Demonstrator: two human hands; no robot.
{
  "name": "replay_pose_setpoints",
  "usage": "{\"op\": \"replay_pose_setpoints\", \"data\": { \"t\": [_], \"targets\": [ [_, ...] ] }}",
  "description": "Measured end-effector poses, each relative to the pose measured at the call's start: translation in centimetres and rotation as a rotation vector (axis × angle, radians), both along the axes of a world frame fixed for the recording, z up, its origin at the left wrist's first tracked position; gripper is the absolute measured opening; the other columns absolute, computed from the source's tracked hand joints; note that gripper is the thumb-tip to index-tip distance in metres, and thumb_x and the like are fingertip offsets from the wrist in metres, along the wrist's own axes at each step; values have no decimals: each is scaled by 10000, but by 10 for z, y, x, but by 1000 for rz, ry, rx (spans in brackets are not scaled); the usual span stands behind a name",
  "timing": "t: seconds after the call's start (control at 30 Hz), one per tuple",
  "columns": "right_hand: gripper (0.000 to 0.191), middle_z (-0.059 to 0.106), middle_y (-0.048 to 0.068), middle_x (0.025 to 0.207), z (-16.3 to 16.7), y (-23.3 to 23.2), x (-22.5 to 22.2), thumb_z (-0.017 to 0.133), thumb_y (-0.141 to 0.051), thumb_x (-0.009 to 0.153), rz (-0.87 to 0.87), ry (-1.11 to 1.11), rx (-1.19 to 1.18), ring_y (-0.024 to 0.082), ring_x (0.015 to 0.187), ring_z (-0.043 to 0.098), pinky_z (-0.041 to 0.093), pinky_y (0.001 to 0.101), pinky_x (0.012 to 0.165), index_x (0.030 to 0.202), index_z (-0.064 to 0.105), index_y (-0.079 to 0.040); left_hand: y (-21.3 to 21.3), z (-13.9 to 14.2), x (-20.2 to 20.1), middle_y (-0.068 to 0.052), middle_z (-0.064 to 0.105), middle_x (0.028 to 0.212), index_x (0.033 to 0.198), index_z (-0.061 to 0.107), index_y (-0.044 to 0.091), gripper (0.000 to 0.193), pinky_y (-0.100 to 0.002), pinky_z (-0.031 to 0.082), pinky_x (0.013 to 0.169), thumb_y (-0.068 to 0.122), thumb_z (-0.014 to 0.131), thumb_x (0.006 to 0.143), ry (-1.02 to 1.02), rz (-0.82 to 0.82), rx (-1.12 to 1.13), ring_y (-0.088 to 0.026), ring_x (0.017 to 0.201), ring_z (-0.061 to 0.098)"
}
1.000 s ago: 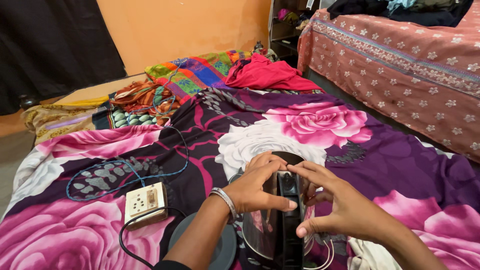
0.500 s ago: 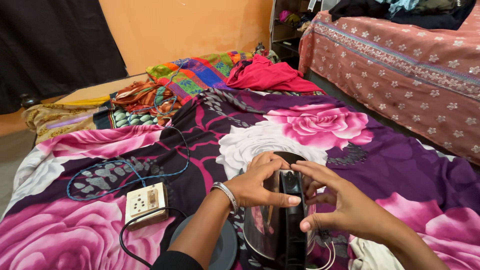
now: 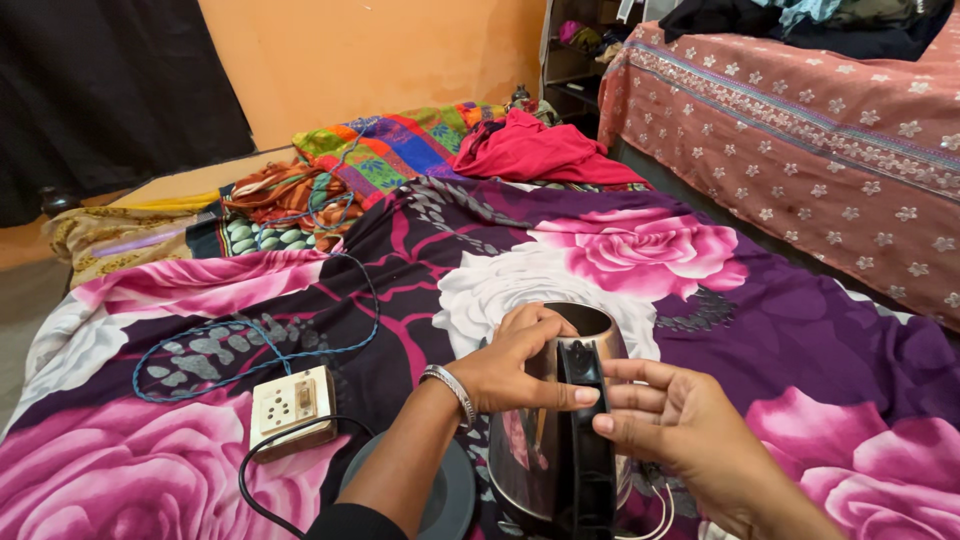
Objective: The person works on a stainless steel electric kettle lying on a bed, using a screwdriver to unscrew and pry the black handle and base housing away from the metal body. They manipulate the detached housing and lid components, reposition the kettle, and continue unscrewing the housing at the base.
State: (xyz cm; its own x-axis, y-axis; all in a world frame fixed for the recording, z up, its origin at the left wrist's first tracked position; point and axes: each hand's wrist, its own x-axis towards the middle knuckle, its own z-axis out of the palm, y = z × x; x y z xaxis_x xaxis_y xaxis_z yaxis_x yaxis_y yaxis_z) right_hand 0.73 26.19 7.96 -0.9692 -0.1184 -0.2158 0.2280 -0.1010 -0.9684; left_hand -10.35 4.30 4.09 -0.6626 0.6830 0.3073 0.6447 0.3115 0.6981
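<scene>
A shiny steel electric kettle (image 3: 535, 455) with a black handle (image 3: 583, 440) stands low in the middle of the head view, its lid off and mouth open. My left hand (image 3: 515, 365), with a metal bangle on the wrist, grips the kettle's rim and upper side. My right hand (image 3: 680, 430) touches the black handle from the right, fingers stretched along it. A round grey kettle base (image 3: 450, 490) lies just left of the kettle under my left forearm.
A cream socket box (image 3: 292, 408) with a blue cord and a black cable lies on the floral purple and pink bedspread (image 3: 640, 250). Colourful folded cloths (image 3: 400, 145) pile at the far end. A second bed with a pink flowered cover (image 3: 820, 130) stands to the right.
Both hands stay on the kettle. My left fingers have slid a little onto the handle's top, and my right hand has shifted slightly along the handle. The kettle itself has hardly moved.
</scene>
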Motion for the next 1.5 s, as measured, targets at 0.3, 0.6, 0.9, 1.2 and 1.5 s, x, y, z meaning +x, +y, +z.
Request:
{"op": "replay_pose_setpoints", "data": {
  "t": [0.3, 0.6, 0.9, 1.2, 1.5],
  "targets": [
    [683, 780, 140, 1242, -4, 0, 4, 768, -21, 778, -56, -26, -52, 137, 877, 737, 590, 284, 730, 1428, 560, 11, 2, 0, 0, -137, 506, 1270, 1264, 610, 63, 838, -427, 301, 1164, 688, 754, 724, -1, 14, -11, -316, 1340, 409],
    [705, 784, 136, 1258, 2, -4, 7, 780, -16, 767, -63, -45, -11, 122, 882, 732, 586, 282, 739, 1432, 547, 11, 0, 1, 1, -136, 503, 1282, 1276, 609, 63, 856, -432, 287, 1171, 690, 756, 712, -6, 5, -12, -315, 1346, 407],
    [716, 774, 152, 1270, -1, -6, 10, 774, -27, 765, -58, -23, -34, 140, 919, 743, 598, 295, 779, 1436, 529, 24, 3, 0, 3, -119, 496, 1294, 1279, 603, 71, 877, -410, 284, 1164, 667, 793, 663, -57, 17, -6, -301, 1356, 388],
    [699, 777, 167, 1263, -1, -9, 14, 759, -19, 777, -93, -50, -63, 149, 930, 744, 600, 290, 783, 1437, 532, 14, 6, 6, 5, -86, 517, 1262, 1241, 620, 89, 814, -372, 279, 1142, 567, 815, 612, -79, 63, -17, -277, 1328, 401],
    [679, 768, 147, 1285, -3, -5, 11, 750, -14, 785, -82, -7, -81, 136, 949, 734, 592, 286, 776, 1436, 558, 9, 15, 4, 8, -55, 542, 1165, 1164, 672, 104, 699, -335, 322, 1080, 531, 814, 629, -18, 145, 16, -244, 1229, 469]
  ]
}}
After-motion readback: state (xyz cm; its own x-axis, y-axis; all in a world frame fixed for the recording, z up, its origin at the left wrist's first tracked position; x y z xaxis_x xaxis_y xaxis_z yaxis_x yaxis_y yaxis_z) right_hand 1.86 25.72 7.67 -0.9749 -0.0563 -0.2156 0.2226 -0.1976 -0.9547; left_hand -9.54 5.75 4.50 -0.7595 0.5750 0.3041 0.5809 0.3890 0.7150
